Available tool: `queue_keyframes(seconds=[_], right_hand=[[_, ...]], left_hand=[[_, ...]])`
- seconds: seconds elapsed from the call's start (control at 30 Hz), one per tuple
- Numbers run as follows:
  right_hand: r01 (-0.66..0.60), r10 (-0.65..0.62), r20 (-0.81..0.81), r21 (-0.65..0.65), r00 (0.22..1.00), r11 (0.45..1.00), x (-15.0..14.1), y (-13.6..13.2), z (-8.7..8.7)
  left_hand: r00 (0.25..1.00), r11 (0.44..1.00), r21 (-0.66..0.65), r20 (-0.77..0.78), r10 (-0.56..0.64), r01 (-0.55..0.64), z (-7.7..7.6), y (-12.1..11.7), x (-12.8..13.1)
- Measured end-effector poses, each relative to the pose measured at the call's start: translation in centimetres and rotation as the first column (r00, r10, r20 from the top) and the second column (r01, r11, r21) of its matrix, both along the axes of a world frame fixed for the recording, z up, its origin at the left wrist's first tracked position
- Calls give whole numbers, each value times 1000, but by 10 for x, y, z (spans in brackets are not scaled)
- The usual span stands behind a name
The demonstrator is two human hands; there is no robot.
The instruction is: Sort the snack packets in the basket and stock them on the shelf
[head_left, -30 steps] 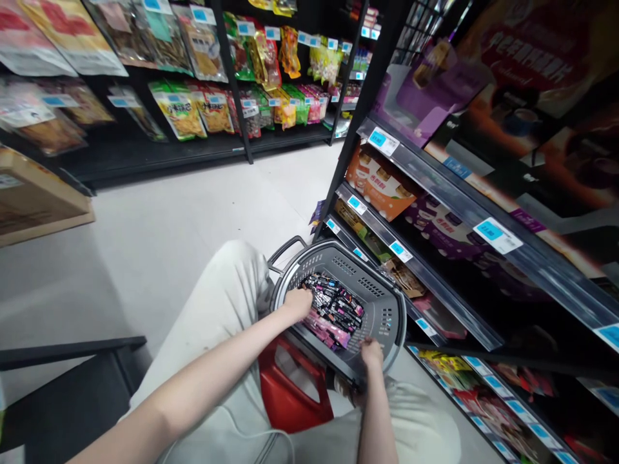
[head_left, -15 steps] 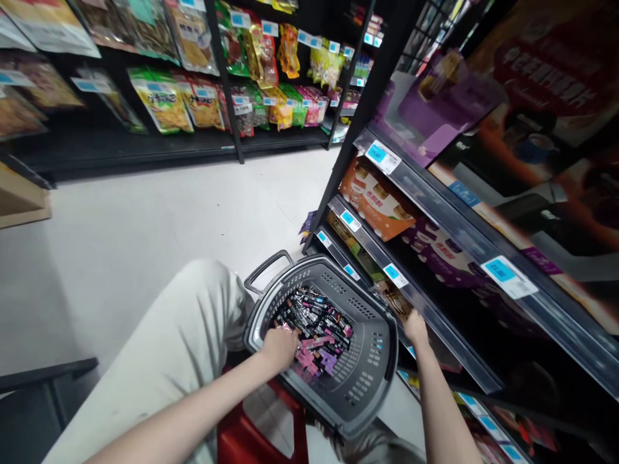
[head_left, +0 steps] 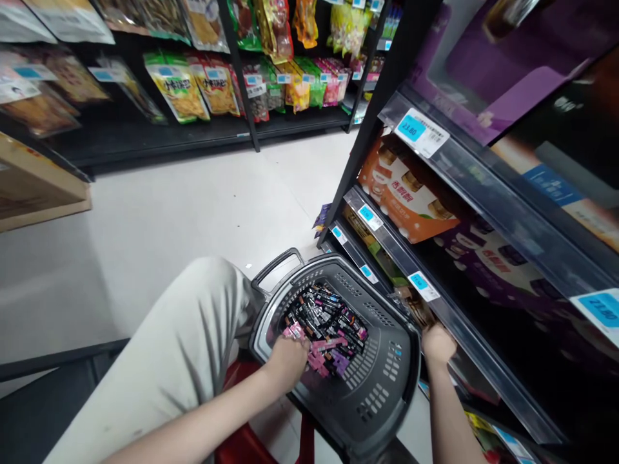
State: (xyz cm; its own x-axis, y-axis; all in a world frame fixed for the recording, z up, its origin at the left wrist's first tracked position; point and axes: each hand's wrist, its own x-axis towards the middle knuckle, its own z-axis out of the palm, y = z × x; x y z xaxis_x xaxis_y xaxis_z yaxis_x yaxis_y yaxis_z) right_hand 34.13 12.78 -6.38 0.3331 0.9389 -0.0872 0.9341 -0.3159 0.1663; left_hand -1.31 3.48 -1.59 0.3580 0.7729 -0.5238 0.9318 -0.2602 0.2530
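Note:
A dark grey shopping basket point(head_left: 333, 403) rests between my knees. Inside lies a heap of small black strip-like pieces point(head_left: 322, 309), with pink and purple ones point(head_left: 340, 362) among them. My left hand point(head_left: 289, 362) reaches over the basket's near left rim, its fingers closed on a small pink piece point(head_left: 294, 330); the exact kind is too small to tell. To the right of the basket, my right hand point(head_left: 438, 345) is at a lower shelf, by a brown pack in clear wrap point(head_left: 420, 309). Its fingers are mostly hidden, so I cannot tell its grip.
Shelves with price labels point(head_left: 423, 285) rise close on the right, holding orange drink cartons point(head_left: 406, 190). Bagged snacks point(head_left: 176, 87) fill the shelf across the pale floor point(head_left: 184, 212). A cardboard box point(head_left: 43, 187) stands at left. Part of a red stool point(head_left: 242, 444) shows beneath me.
The view has shifted, so the basket and right shelves appear larger and farther right. My left hand stays in the basket with the pink piece, and my right hand stays at the lower shelf.

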Motion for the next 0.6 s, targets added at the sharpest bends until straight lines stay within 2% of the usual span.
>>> queue_keyframes(seconds=[0.07, 0.13, 0.2, 0.23, 0.27, 0.3, 0.33, 0.4, 0.43, 0.47, 0.5, 0.53, 0.6], right_hand=[[40, -49, 82, 110, 995, 993, -13, -14, 6], [19, -45, 121, 208, 992, 978, -30, -34, 16], [-59, 41, 74, 252, 996, 966, -48, -59, 32], [-101, 98, 25, 267, 995, 958, -58, -72, 41], [-139, 155, -32, 285, 987, 949, -68, -85, 50], [-177, 214, -94, 303, 972, 936, -79, -99, 59], [-219, 277, -156, 315, 948, 924, -90, -111, 68], [-308, 394, -259, 317, 882, 897, -114, -132, 82], [-350, 440, -301, 309, 846, 885, -125, -141, 88], [-374, 468, -339, 307, 816, 875, -136, -147, 92], [-376, 481, -378, 321, 791, 869, -146, -152, 95], [-350, 482, -421, 353, 769, 867, -155, -156, 97], [-241, 460, -531, 432, 711, 869, -166, -160, 99]], left_hand=[[999, 1000, -4, 30, 12, -11, 1, 1, 0], [995, 999, -21, 88, 52, -50, 3, 2, 0], [967, 987, -68, 200, 159, -148, 8, 5, -1], [928, 970, -115, 285, 239, -215, 11, 8, 0], [863, 942, -190, 383, 330, -276, 14, 10, 0], [764, 898, -300, 478, 433, -321, 18, 12, 0], [632, 838, -435, 557, 539, -330, 21, 14, 1], [308, 689, -695, 623, 719, -205, 29, 17, 1], [154, 629, -771, 612, 776, -106, 32, 17, 0], [33, 593, -805, 592, 805, -14, 35, 18, -2], [-49, 580, -813, 578, 814, 51, 37, 17, -4], [-90, 584, -807, 578, 811, 88, 39, 17, -6], [-81, 606, -789, 600, 796, 102, 41, 14, -11]])
